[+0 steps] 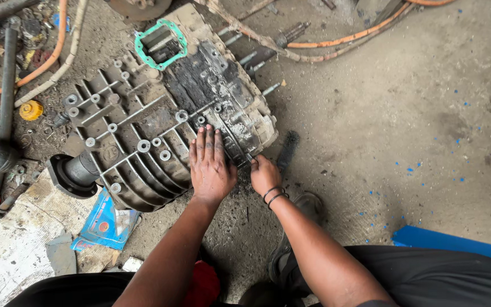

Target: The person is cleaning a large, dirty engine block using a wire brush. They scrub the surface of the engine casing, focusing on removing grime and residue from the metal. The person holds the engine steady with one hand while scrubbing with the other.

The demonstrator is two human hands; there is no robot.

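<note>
A large, dirty grey metal gearbox housing [143, 125] with ribs and bolt bosses lies on the concrete floor. My left hand [210, 165] rests flat on its near edge, fingers together and pointing away from me. My right hand [264, 173] is closed at the housing's lower right corner, gripping a small thin tool or scraper against the grimy black edge; the tool is mostly hidden. A green gasket [160, 44] sits on the far end of the housing. Black bands circle my right wrist.
Orange hoses [342, 40] and a pale hose run across the floor at the back. A long steel bar [4, 102] and small parts lie at left. A blue packet [106, 222], cardboard and a blue sheet [456, 247] lie near my legs.
</note>
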